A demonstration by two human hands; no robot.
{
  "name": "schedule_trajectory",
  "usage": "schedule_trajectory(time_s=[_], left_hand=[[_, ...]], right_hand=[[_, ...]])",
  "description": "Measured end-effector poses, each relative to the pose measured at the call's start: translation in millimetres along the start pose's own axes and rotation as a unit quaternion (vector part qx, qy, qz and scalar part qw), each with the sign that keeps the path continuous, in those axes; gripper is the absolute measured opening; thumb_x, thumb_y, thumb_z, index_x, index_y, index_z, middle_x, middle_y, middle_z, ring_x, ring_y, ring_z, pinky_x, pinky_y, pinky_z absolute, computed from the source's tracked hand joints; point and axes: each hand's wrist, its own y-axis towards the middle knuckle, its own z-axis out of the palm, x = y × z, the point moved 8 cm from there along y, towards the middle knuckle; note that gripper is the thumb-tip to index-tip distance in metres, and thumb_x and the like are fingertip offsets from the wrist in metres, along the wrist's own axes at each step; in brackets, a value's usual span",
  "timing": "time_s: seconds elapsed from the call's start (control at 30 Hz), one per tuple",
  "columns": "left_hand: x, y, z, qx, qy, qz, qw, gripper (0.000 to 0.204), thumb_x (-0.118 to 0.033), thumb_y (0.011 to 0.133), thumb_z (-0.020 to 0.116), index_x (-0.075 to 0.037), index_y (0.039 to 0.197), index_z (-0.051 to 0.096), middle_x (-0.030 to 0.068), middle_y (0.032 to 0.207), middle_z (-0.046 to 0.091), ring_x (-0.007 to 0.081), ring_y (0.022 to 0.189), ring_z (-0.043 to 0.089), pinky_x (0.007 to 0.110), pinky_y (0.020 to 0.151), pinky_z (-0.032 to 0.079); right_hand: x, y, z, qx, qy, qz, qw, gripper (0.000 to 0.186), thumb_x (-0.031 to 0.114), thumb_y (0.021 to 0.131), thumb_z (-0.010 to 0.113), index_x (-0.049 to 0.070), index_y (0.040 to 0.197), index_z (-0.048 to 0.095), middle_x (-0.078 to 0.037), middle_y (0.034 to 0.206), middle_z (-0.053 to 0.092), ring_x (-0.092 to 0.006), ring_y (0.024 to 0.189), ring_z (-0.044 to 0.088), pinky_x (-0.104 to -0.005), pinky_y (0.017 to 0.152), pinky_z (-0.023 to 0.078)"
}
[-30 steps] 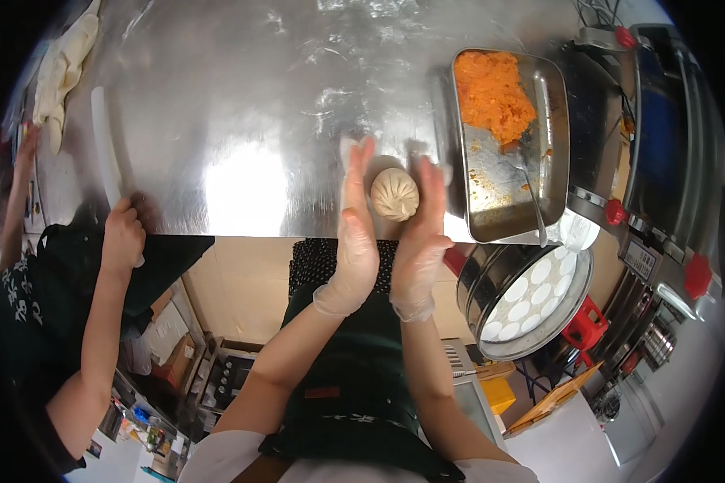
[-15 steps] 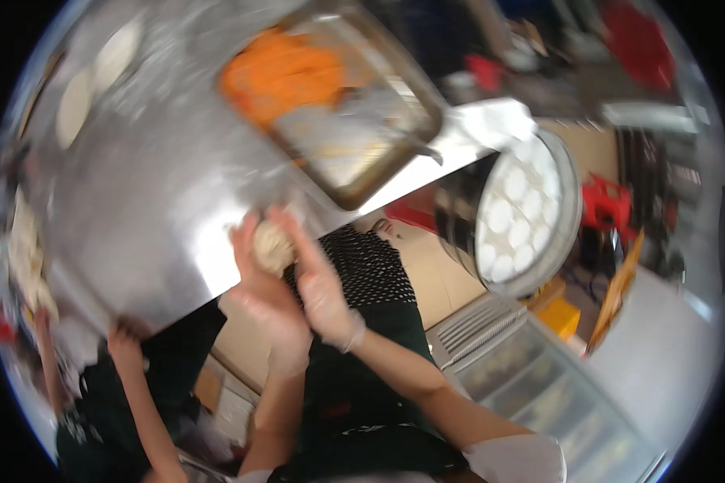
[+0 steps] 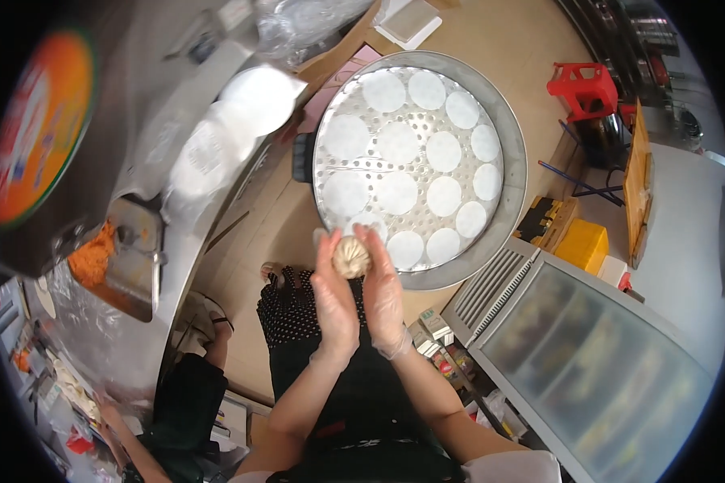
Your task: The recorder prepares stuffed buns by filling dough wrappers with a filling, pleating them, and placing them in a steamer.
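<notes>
A pleated round bun [image 3: 352, 258] of pale dough sits cupped between my two hands, its gathered top showing. My left hand [image 3: 334, 306] presses its left side and my right hand [image 3: 383, 298] its right side; both wear clear thin gloves, with fingers pointing forward. Just beyond my fingertips is a large round metal steamer [image 3: 514, 153] with a perforated base. Several white paper rounds [image 3: 399, 142] lie spread over that base, and the nearest is partly hidden behind my hands and the bun.
Left stands a metal worktable [image 3: 109, 354] with a tray [image 3: 145, 233] of orange filling [image 3: 93, 256] and a stack of white paper rounds [image 3: 259, 101]. A glass-lidded chest [image 3: 580, 346] is at right, a red stool [image 3: 584, 90] beyond. A co-worker's hand [image 3: 111, 414] shows lower left.
I have turned right, from the worktable to the steamer. The bun, still between my hands, has moved from the table's edge to the steamer's near rim. The filling tray now lies far left.
</notes>
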Motion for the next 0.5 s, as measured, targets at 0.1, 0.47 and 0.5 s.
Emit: schedule_trajectory(time_s=[0.1, 0.47, 0.5], left_hand=[[38, 37, 50, 0.013, 0.012, -0.03, 0.999, 0.088, -0.066, 0.097, 0.024, 0.004, 0.15, 0.021, 0.0204, 0.152, 0.03, 0.0291, 0.143, 0.023, 0.042, 0.118, 0.013], [104, 154, 117, -0.001, 0.025, -0.006, 1.0, 0.094, -0.068, 0.096, 0.022, 0.008, 0.15, 0.01, 0.0211, 0.152, 0.027, 0.0273, 0.144, 0.021, 0.039, 0.119, 0.011], [102, 159, 117, -0.006, 0.021, 0.005, 1.0, 0.095, -0.068, 0.096, 0.022, 0.008, 0.15, 0.01, 0.0212, 0.153, 0.027, 0.0274, 0.144, 0.021, 0.039, 0.119, 0.01]], right_hand=[[-4, 46, -55, -0.026, -0.053, -0.011, 0.998, 0.079, 0.058, 0.101, 0.025, -0.004, 0.149, 0.024, -0.019, 0.151, 0.036, -0.0281, 0.141, 0.032, -0.0391, 0.117, 0.02], [-55, 183, -126, -0.051, 0.075, 0.013, 0.996, 0.076, 0.054, 0.103, 0.026, -0.006, 0.148, 0.025, -0.018, 0.148, 0.041, -0.0257, 0.137, 0.036, -0.0361, 0.115, 0.023], [-56, 189, -123, -0.049, 0.095, 0.013, 0.994, 0.076, 0.055, 0.103, 0.027, -0.006, 0.148, 0.025, -0.018, 0.148, 0.041, -0.0252, 0.137, 0.037, -0.0356, 0.115, 0.024]])
